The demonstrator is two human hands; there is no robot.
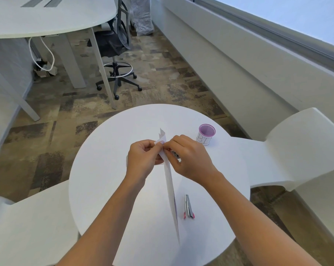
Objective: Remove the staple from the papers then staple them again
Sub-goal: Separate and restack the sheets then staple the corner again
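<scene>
I hold the papers (171,191) on edge above the round white table (104,169), so they show as a thin white sheet running from my hands toward me. My left hand (143,160) pinches the papers near their top corner. My right hand (189,160) pinches the same corner from the other side, fingertips meeting my left thumb. The staple itself is too small to make out. A small silver tool with pink tips (188,207) lies flat on the table to the right of the papers. Something dark under my right hand is mostly hidden.
A small white cup with a purple rim and handwritten letters (206,134) stands at the table's far right. White chairs (296,146) flank the table on both sides. A desk and a black office chair (114,54) stand farther back.
</scene>
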